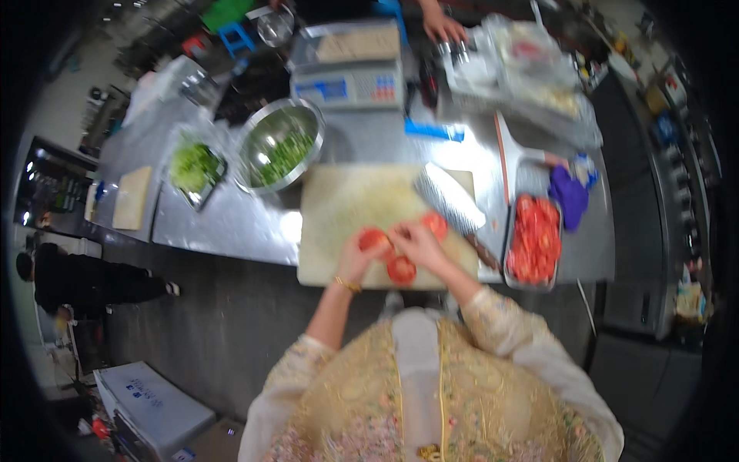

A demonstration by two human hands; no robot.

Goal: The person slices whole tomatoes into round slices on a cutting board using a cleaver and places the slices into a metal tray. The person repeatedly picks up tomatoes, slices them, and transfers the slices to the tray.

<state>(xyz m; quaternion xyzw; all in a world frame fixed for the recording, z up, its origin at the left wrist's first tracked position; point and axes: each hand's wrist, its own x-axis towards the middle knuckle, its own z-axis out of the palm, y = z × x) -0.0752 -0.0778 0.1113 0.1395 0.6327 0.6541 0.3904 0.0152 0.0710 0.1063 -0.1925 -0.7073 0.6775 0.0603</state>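
My left hand (358, 257) holds a cut tomato half (374, 238) over the near part of a pale cutting board (346, 196). My right hand (418, 245) is beside it, fingertips bent together close to the tomato; blur hides whether they pinch anything. Another cut tomato piece (401, 270) lies on the board below my hands, and one more tomato piece (435, 225) is just beyond my right hand. A cleaver (450, 196) rests on the board's right side, its dark handle (485, 254) pointing towards me past the edge. Right of the board, a clear tray (509, 280) is full of cut tomatoes (534, 239).
A steel bowl (245, 144) of chopped greens and a container of lettuce (193, 167) stand left. A scale (346, 86) is behind the board. At right lie a squeegee-like tool (514, 151), a purple cloth (568, 196) and plastic bags (519, 69). Another person's hand (443, 26) touches the bags' side.
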